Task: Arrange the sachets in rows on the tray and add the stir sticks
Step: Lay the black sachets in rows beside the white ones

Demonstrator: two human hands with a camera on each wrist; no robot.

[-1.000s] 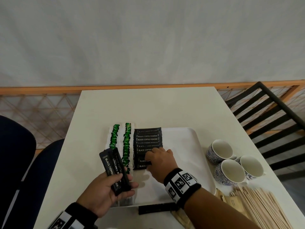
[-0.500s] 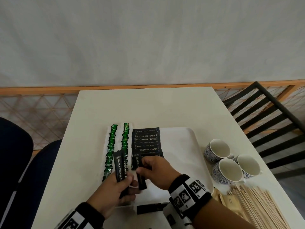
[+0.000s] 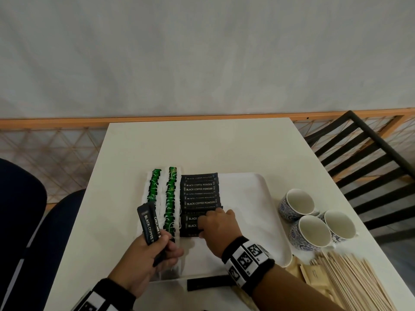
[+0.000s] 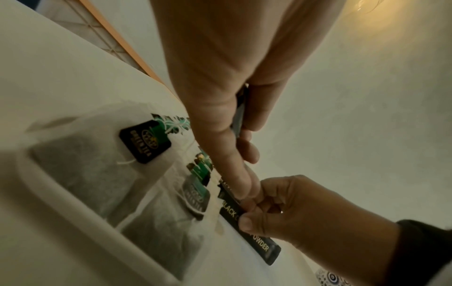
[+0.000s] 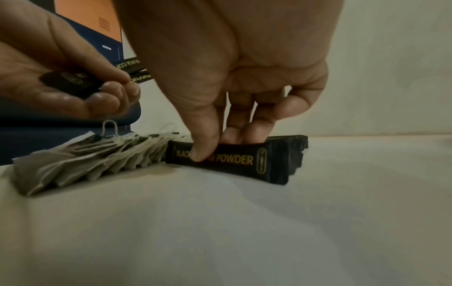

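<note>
A white tray (image 3: 258,198) carries two rows of green-tagged tea bags (image 3: 170,198) and a row of black coffee sachets (image 3: 199,189). My right hand (image 3: 215,225) pinches the nearest black coffee sachet (image 5: 229,160) at the front end of that row, thumb in front and fingers behind, its lower edge on the tray. My left hand (image 3: 155,254) holds two black sachets (image 3: 149,223) upright over the tray's left front. Wooden stir sticks (image 3: 359,281) lie in a pile at the table's front right.
Three white-and-blue cups (image 3: 314,221) stand right of the tray. One black sachet (image 3: 208,282) lies on the table in front of the tray, with brown sachets (image 3: 314,274) beside the sticks. A black chair (image 3: 363,158) stands at the right, a dark blue seat (image 3: 33,221) at the left.
My right hand took a black sachet from the left hand's bundle and carried it back to the front end of the coffee row. The left hand has lifted slightly with the remaining sachets.
</note>
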